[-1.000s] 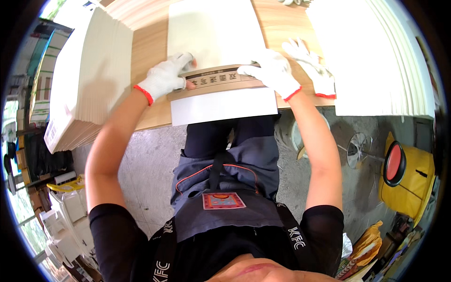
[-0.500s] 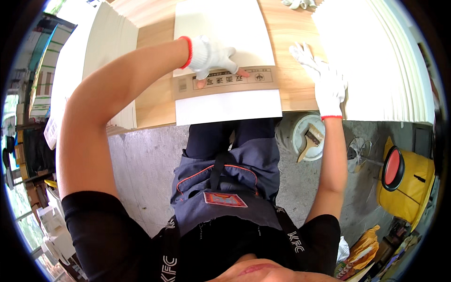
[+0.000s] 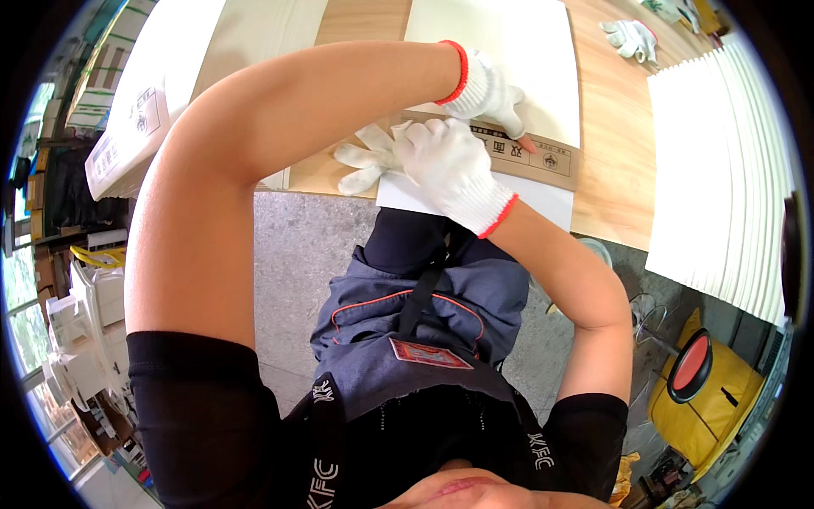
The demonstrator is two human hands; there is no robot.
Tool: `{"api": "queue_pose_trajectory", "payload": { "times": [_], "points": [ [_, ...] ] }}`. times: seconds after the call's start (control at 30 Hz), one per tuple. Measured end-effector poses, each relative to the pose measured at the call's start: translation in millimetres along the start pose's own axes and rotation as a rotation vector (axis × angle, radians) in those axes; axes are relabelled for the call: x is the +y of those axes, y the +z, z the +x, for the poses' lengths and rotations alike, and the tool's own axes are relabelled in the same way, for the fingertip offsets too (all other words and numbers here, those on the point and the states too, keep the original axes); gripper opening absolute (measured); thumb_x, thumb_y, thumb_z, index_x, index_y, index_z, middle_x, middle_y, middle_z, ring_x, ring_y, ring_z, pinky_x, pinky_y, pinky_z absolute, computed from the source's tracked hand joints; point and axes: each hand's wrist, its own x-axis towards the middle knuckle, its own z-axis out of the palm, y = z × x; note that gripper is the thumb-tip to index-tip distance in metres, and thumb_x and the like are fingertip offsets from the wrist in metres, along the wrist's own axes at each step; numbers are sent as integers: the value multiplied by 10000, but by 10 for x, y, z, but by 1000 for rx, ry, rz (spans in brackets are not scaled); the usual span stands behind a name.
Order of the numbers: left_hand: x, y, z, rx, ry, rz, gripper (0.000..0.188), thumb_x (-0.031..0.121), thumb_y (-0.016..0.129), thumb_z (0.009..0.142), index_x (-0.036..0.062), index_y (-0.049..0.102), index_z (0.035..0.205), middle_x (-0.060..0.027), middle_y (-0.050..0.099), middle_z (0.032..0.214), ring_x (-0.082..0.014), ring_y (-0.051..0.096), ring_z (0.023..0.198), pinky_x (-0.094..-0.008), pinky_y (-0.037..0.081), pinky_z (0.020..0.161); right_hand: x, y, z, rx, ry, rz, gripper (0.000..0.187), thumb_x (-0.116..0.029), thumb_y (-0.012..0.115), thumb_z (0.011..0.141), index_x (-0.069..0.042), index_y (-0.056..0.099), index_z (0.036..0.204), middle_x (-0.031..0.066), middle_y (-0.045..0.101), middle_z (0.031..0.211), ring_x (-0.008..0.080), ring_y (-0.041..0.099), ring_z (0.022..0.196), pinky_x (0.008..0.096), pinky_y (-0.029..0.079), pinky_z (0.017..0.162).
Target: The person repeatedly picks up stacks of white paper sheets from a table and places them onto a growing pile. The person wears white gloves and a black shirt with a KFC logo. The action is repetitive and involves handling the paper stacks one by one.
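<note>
In front of me a large white sheet lies flat on the table, with a brown printed strip across its near end. A white flap or sheet shows below the strip and overhangs the table edge. My left hand, in a white red-cuffed glove, rests on the strip with its fingers stretched out; one bare fingertip shows. Just nearer, my right hand, gloved alike, spreads over the strip's left end. It covers that end, and its fingers point left past the edge.
Tall stacks of white sheets stand on the wooden table: the right stack and the left stack. A spare glove lies at the far right. Below right are a partly hidden bucket and a yellow bag.
My right hand has crossed from beside the right stack to the strip's left end. My left hand stays on the strip, and the whole view has shifted, bringing the table rightward.
</note>
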Motion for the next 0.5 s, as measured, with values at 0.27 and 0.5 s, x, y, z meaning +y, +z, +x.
{"api": "queue_pose_trajectory", "payload": {
  "times": [0.27, 0.5],
  "points": [
    [-97, 82, -41, 134, 369, 505, 1098, 106, 897, 595, 594, 373, 1428, -76, 479, 1345, -319, 608, 1160, -454, 567, 905, -169, 256, 261, 81, 34, 80, 96, -129, 605, 851, -68, 670, 887, 74, 684, 862, 244, 698, 800, 376, 580, 616],
    [36, -29, -196, 54, 213, 464, 1101, 167, 907, 602, 574, 341, 1455, -77, 482, 1349, -319, 602, 1168, -432, 562, 897, -127, 178, 183, 254, -25, 5, 80, -140, 618, 834, -95, 683, 847, 74, 673, 812, 227, 695, 751, 362, 542, 527]
  ]
}}
